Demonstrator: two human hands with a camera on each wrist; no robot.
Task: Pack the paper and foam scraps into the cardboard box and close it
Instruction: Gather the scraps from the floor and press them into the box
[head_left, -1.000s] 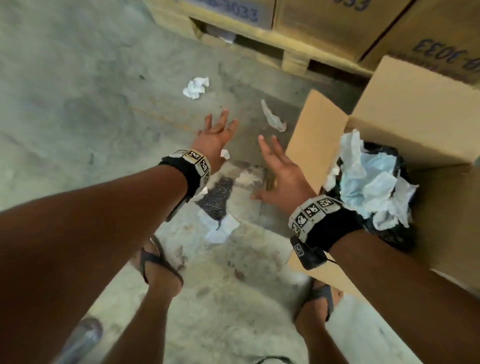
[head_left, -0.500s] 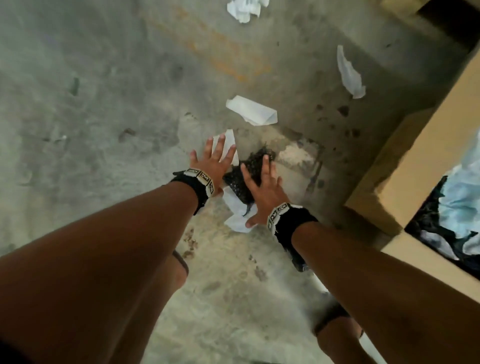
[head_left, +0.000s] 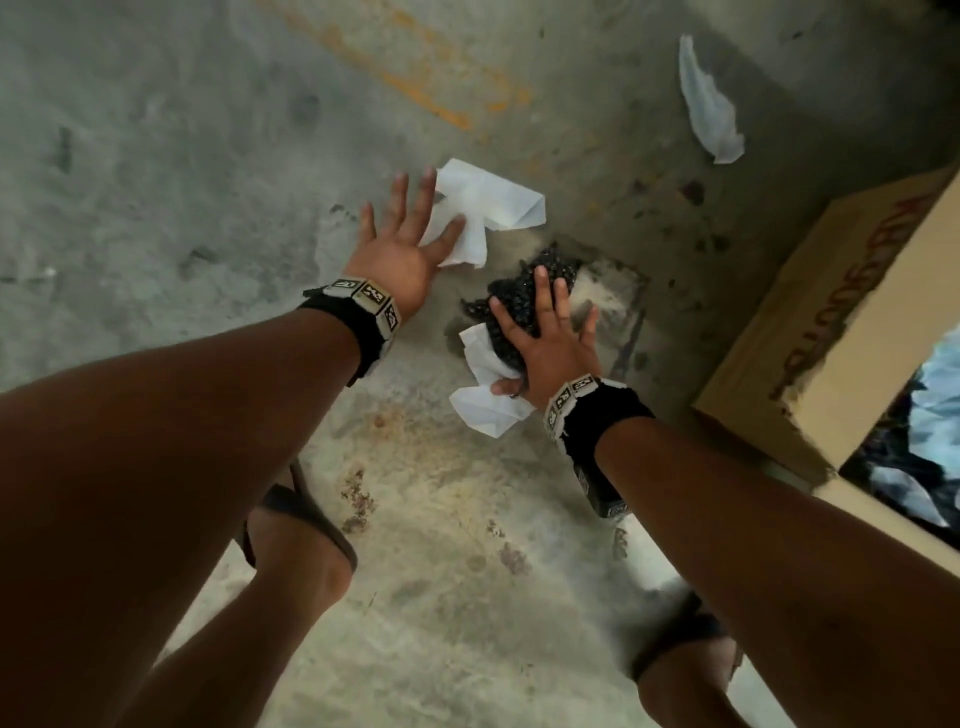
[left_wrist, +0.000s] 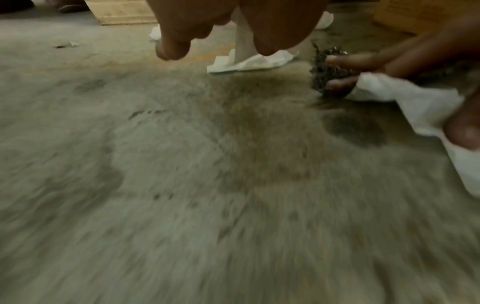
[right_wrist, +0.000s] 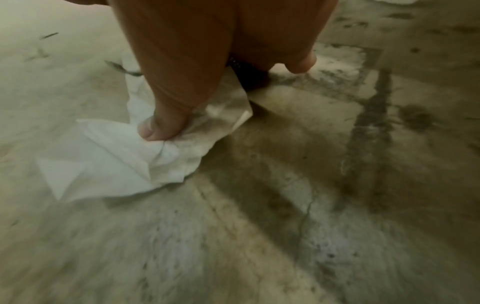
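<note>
My left hand (head_left: 410, 228) is spread flat, thumb and forefinger touching a folded white paper scrap (head_left: 493, 205) on the concrete floor; from the left wrist its fingers (left_wrist: 171, 47) hang over that paper (left_wrist: 254, 61). My right hand (head_left: 543, 327) lies with straight fingers on a black foam scrap (head_left: 524, 296), also seen as black foam (left_wrist: 322, 67). Its thumb (right_wrist: 158, 127) presses a crumpled white paper (right_wrist: 116, 156) down, the near paper (head_left: 483, 400). The open cardboard box (head_left: 831, 322) stands at the right with paper and black foam inside.
Another white paper scrap (head_left: 709, 109) lies farther off on the floor, beyond the box's flap. My sandalled feet (head_left: 301, 525) stand close under my arms. The bare stained concrete floor (head_left: 182, 182) stretches to the left.
My left hand has reached forward from the near paper to the farther folded one. My right hand stayed on the black foam, and its thumb now presses the near paper.
</note>
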